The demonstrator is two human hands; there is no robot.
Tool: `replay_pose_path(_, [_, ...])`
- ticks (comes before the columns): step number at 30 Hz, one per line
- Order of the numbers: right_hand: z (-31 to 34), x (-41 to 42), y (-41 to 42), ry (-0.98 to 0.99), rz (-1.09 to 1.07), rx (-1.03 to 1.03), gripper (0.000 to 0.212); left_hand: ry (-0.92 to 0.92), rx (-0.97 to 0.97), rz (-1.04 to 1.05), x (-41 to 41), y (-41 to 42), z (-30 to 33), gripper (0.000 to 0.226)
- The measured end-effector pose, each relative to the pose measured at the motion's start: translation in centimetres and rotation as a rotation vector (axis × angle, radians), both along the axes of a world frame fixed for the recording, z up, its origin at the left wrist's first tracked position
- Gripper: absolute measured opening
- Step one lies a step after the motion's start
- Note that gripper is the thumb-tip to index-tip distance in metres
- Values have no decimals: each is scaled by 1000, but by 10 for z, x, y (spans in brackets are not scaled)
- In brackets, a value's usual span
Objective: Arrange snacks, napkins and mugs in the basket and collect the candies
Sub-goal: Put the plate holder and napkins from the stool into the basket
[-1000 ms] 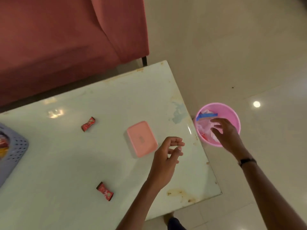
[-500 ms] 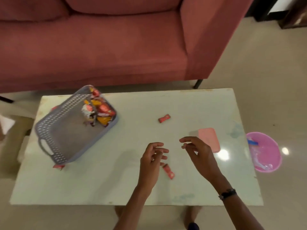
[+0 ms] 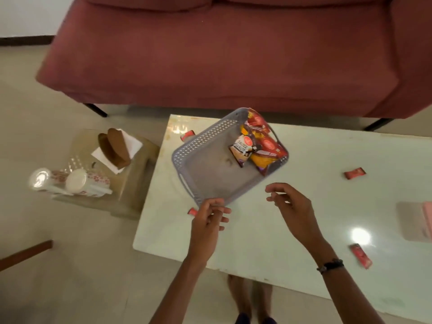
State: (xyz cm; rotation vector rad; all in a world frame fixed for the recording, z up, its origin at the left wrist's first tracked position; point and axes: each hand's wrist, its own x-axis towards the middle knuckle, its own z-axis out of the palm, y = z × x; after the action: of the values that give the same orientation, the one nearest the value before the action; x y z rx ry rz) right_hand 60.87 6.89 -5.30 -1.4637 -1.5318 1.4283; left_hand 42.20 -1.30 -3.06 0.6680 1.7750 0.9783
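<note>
A grey perforated basket (image 3: 187, 155) sits on the white table (image 3: 292, 225), with several snack packets (image 3: 259, 143) piled in its far right corner. My left hand (image 3: 208, 220) hovers at the basket's near corner, fingers loosely curled and holding nothing. My right hand (image 3: 292, 206) hangs open just right of that corner. Red candies lie on the table: one (image 3: 354, 173) to the right, one (image 3: 361, 256) near the front right, one (image 3: 193, 211) beside my left hand, one (image 3: 187, 135) behind the basket. Two mugs (image 3: 70, 183) and a napkin holder (image 3: 114, 148) stand on a side stool.
A red sofa (image 3: 222, 54) runs along the far side of the table. The low stool (image 3: 131, 183) stands left of the table. A pink box (image 3: 427, 218) lies at the right edge of the view. A wooden edge (image 3: 23, 253) shows at the lower left.
The view has swung left, from the pink bin on the floor to the basket and stool. Both hands have moved left to the basket's near corner.
</note>
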Motion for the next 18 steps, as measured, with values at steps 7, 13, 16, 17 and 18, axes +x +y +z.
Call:
replay_pose_path(7, [-17, -101, 24, 6, 158, -39, 23, -23, -14, 209, -87, -1, -8, 20])
replay_pose_path(13, [-34, -201, 33, -125, 345, 8, 21, 9, -27, 338, -176, 7, -11, 27])
replay_pose_path(16, [-36, -259, 37, -97, 456, 85, 26, 124, -38, 345, -234, 18, -19, 35])
replay_pose_path(17, [-36, -280, 39, -107, 511, 103, 30, 175, -24, 330, -253, 22, -22, 35])
replay_pose_path(18, [-37, -300, 41, -127, 576, 125, 34, 217, -5, 313, -271, 27, -27, 33])
